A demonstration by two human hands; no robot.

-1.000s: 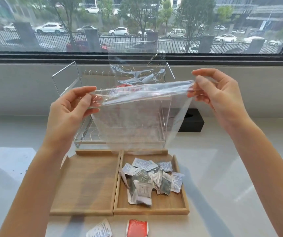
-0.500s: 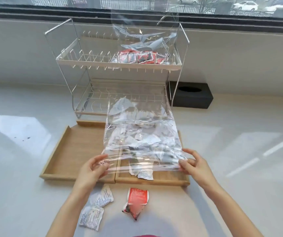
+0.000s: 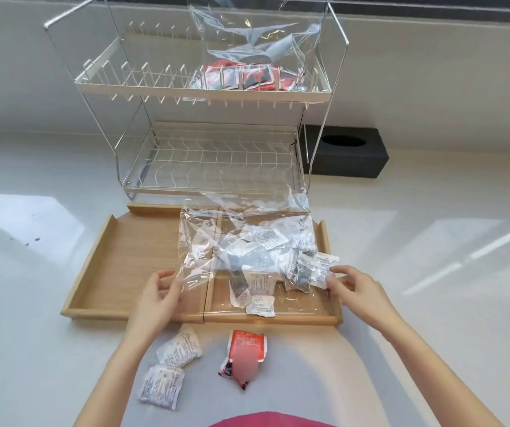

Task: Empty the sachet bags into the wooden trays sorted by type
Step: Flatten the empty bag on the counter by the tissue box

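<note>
Two wooden trays sit side by side. The left tray (image 3: 124,257) holds nothing, while several white and grey sachets (image 3: 259,260) lie in the right tray (image 3: 324,317). Draped flat over the right tray, and reaching onto the left one, is an empty clear bag (image 3: 204,238). My left hand (image 3: 158,295) pinches its near left corner and my right hand (image 3: 353,288) its near right corner. A second clear bag with red sachets (image 3: 247,77) rests on the top shelf of the wire rack (image 3: 142,90).
In front of the trays, two white sachets (image 3: 181,349) (image 3: 161,385) and one red sachet (image 3: 246,346) lie loose on the white counter. A black box (image 3: 346,154) stands to the right of the rack, whose lower shelf (image 3: 216,161) holds nothing.
The clear bag was held up high between both hands; it has come down and now lies across the trays, with both hands at its near corners. The view tilted downward.
</note>
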